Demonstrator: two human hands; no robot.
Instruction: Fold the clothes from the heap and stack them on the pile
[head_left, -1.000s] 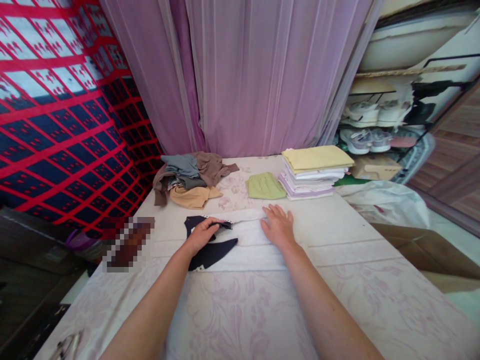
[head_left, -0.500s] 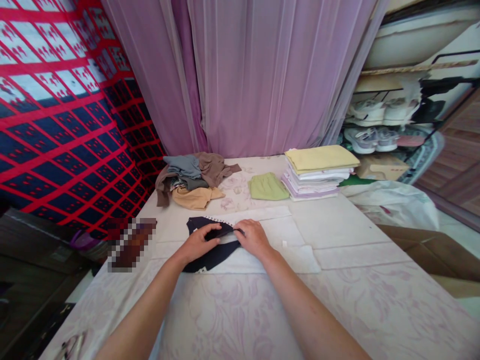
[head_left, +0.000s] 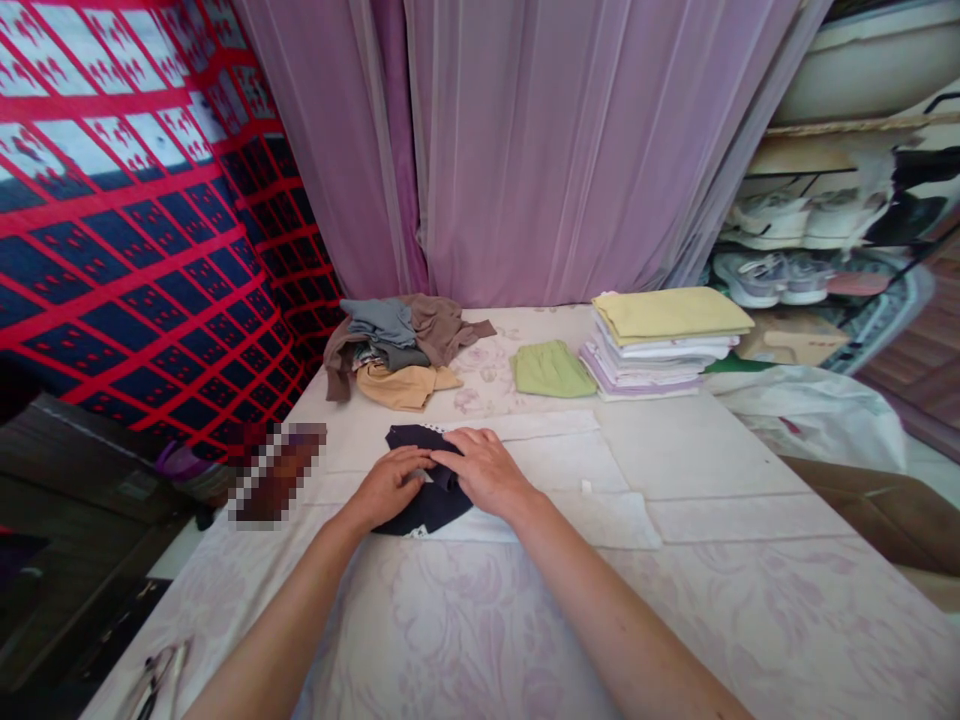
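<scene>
A dark navy garment (head_left: 427, 508) with white dotted trim lies on top of a spread white garment (head_left: 551, 462). My left hand (head_left: 391, 488) rests on the navy cloth at its left side, thumb and fingers apart. From the right, my right hand (head_left: 489, 472) holds a folded-over part of the navy cloth, its fingers laid across the fold and its grip partly hidden. The fingertips of both hands nearly meet over the middle of the navy piece.
A rumpled pile of brown, grey and tan clothes (head_left: 409, 345) sits at the back left. Folded green shorts (head_left: 553, 370) lie beside a folded stack topped with yellow cloth (head_left: 671, 316). Glasses (head_left: 159, 675) are near the front left edge. Shoes (head_left: 772, 278) stand on a rack at right.
My right hand has brought the navy garment's right part leftward, folding it over. The gap between my hands has narrowed. The view has turned slightly left.
</scene>
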